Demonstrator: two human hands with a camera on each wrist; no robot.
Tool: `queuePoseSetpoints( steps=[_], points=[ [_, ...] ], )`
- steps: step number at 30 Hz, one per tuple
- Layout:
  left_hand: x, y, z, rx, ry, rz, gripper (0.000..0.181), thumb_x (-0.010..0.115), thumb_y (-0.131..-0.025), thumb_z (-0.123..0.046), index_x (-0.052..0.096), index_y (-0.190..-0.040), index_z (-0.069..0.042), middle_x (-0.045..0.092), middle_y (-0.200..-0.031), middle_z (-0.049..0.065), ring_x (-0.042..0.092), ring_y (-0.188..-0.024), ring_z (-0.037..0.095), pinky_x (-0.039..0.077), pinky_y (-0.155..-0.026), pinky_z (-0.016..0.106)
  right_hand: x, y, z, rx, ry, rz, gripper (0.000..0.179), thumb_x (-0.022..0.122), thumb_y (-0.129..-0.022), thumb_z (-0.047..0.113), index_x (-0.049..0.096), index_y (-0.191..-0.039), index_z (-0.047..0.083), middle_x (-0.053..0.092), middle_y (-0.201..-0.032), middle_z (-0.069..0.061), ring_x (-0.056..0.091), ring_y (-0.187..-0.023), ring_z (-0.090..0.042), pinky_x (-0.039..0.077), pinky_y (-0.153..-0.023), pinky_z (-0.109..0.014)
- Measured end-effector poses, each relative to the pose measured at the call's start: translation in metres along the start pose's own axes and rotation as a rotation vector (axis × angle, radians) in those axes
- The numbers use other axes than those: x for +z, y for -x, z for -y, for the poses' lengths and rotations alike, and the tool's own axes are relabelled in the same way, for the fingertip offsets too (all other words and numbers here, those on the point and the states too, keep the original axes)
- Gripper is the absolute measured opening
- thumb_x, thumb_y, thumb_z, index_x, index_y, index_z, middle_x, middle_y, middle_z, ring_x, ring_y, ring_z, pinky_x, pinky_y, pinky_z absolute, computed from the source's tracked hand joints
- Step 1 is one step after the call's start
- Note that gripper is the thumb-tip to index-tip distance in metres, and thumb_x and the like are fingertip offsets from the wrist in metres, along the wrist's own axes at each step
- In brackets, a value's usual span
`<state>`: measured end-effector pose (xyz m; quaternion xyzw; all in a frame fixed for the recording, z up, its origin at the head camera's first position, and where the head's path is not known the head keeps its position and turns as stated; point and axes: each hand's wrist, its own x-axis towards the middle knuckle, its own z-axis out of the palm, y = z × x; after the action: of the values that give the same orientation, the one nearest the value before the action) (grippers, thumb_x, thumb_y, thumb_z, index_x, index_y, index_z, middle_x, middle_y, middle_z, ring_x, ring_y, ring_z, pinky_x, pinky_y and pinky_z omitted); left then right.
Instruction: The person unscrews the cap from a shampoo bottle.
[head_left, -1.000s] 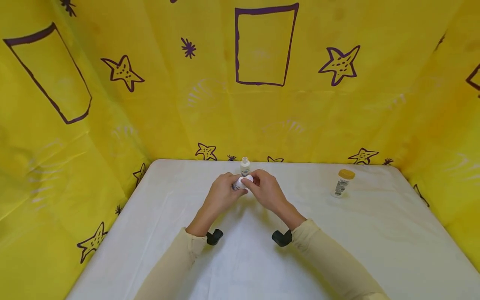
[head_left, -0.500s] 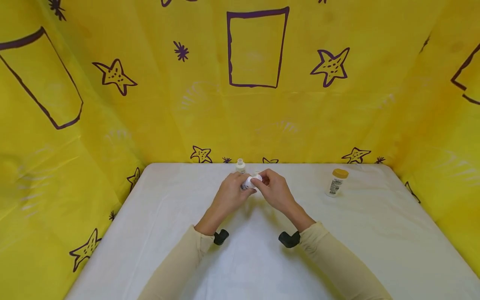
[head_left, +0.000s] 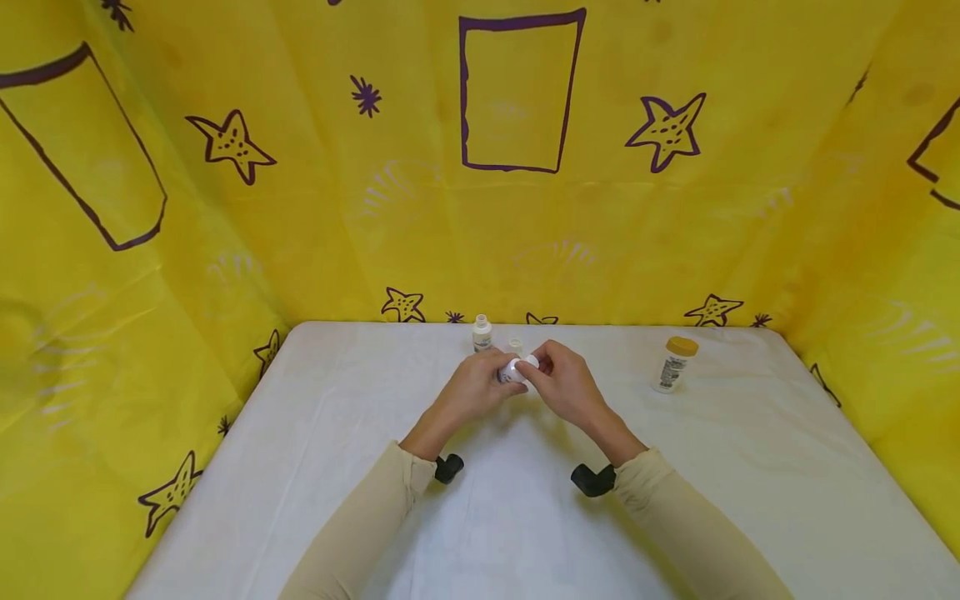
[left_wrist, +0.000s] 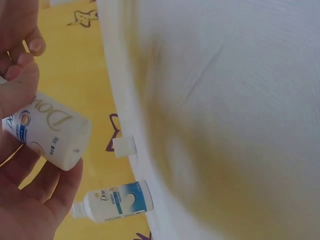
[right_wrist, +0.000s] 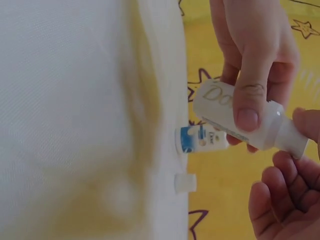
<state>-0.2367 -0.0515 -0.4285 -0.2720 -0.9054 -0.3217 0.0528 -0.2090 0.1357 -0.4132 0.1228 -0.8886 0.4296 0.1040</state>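
Curling round a white bottle [head_left: 512, 372] at the head view's five o'clock, the left hand [head_left: 472, 387] holds it; the right hand [head_left: 566, 383] pinches its cap [head_left: 533, 361]. Left wrist: uncapped bottle [left_wrist: 118, 201], seven o'clock, contents hidden. Right wrist: loose cap [right_wrist: 185, 183], five o'clock.

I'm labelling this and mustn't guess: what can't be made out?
1) Yellow-capped bottle, fine print: head view, too small.
2) Held bottle, some lettering: right wrist view, behind the left hand.
3) Right hand, part: right wrist view, cut by the right edge.
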Motion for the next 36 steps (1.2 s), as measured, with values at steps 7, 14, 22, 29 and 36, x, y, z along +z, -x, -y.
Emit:
queuePoseSetpoints(
  steps=[7,14,22,29,36],
  points=[
    [0.009,0.0,0.0,-0.02,0.038,0.055,0.028,0.079,-0.089,-0.033,0.074,-0.114,-0.022,0.072,-0.108,-0.001,0.062,-0.091,0.013,0.053,-0.081,0.029,-0.003,0.003,-0.01,-0.007,0.026,0.018,0.024,0.076,-0.093,0.029,0.063,-0.092,0.009,0.06,-0.08,-0.005,0.05,-0.071,-0.015,0.042,-0.062,-0.025],
    [0.015,0.001,-0.001,0.005,0.01,0.059,0.026,0.079,-0.089,-0.035,0.075,-0.11,-0.021,0.071,-0.101,-0.001,0.059,-0.085,0.012,0.05,-0.077,0.027,-0.009,0.007,-0.015,0.0,0.025,0.056,0.023,0.075,-0.093,0.029,0.063,-0.095,0.01,0.06,-0.081,-0.004,0.051,-0.072,-0.016,0.043,-0.062,-0.025],
    [0.015,0.002,-0.007,-0.008,0.002,0.105,0.027,0.077,-0.091,-0.039,0.073,-0.111,-0.02,0.068,-0.099,-0.002,0.057,-0.084,0.013,0.049,-0.076,0.027,-0.015,0.01,-0.024,-0.018,0.024,0.098,0.023,0.076,-0.093,0.029,0.063,-0.097,0.011,0.058,-0.081,-0.002,0.05,-0.072,-0.015,0.043,-0.062,-0.024],
    [0.013,0.002,-0.011,-0.01,-0.029,0.156,0.032,0.074,-0.092,-0.042,0.072,-0.115,-0.021,0.067,-0.1,-0.003,0.056,-0.087,0.013,0.048,-0.077,0.027,-0.021,0.012,-0.028,-0.096,0.01,0.106,0.02,0.077,-0.091,0.025,0.063,-0.094,0.011,0.057,-0.077,0.0,0.048,-0.069,-0.012,0.041,-0.061,-0.023],
    [0.008,0.001,-0.013,0.007,0.011,0.181,0.03,0.075,-0.092,-0.043,0.072,-0.112,-0.021,0.065,-0.096,-0.004,0.055,-0.084,0.013,0.047,-0.074,0.026,-0.022,0.013,-0.032,-0.119,0.0,0.095,0.019,0.076,-0.092,0.025,0.063,-0.096,0.011,0.058,-0.078,0.0,0.049,-0.07,-0.013,0.042,-0.062,-0.022]
  ],
)
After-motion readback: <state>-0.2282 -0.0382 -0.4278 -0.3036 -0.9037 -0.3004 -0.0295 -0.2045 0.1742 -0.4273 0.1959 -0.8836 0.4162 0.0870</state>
